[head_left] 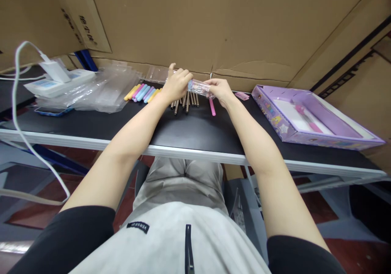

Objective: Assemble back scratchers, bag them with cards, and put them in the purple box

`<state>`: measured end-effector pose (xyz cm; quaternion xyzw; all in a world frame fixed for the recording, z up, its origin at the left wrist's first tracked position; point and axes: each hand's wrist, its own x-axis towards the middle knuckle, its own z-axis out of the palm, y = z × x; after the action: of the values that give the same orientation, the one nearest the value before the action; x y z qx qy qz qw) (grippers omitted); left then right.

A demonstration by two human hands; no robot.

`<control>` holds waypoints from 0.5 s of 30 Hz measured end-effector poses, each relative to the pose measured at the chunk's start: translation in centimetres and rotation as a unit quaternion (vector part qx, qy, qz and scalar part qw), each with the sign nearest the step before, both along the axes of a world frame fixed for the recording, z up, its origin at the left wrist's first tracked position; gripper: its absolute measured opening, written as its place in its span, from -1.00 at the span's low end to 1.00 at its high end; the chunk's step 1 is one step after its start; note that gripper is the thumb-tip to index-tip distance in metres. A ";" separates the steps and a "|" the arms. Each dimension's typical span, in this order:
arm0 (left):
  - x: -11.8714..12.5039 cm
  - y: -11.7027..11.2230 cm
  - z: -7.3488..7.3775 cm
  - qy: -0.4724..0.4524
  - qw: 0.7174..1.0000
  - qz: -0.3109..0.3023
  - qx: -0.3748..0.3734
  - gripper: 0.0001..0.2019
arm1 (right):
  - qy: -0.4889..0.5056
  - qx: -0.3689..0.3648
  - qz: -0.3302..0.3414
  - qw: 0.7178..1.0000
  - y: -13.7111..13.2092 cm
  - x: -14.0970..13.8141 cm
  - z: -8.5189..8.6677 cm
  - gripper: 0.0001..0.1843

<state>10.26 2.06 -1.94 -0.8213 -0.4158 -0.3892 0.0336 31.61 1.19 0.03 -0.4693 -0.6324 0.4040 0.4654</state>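
Observation:
My left hand (177,84) and my right hand (220,90) hold a clear plastic bag (200,87) stretched between them above the table. Something light blue shows through the plastic next to my left fingers; its kind is too small to tell. Below the bag, several bronze-coloured sticks with dark tips (187,104) lie side by side, partly hidden by my left hand. A bright pink pen-like stick (212,108) lies beneath my right fingers. Left of my left hand is a row of yellow, pink, blue and purple pen-like sticks (144,93).
Flat clear plastic bags (105,88) lie at the left beside a white power strip (65,82) with a charger and cable. On the right sits an open purple box (277,119) holding a pink item (308,118). Small pink pieces (242,96) lie near it. Cardboard (226,25) walls the back.

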 end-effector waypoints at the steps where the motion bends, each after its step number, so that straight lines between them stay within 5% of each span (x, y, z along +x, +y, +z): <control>1: -0.5 0.3 0.0 -0.003 1.000 0.003 0.000 -0.73 | -0.003 -0.006 -0.005 1.000 0.0 0.2 0.1 -0.85; 7: -3.4 1.8 -0.9 -0.037 0.998 0.031 -0.051 -0.75 | -0.020 -0.028 -0.009 0.999 0.3 1.3 0.2 -0.87; 15: -3.8 1.5 -0.5 -0.129 0.987 0.036 -0.090 -0.85 | -0.038 -0.053 -0.027 0.998 0.6 1.3 0.1 -0.83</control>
<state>6.45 3.55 -2.41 -0.7483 -0.4793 -0.4515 -0.0803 32.88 1.77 0.11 -0.5251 -0.6142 0.4062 0.4266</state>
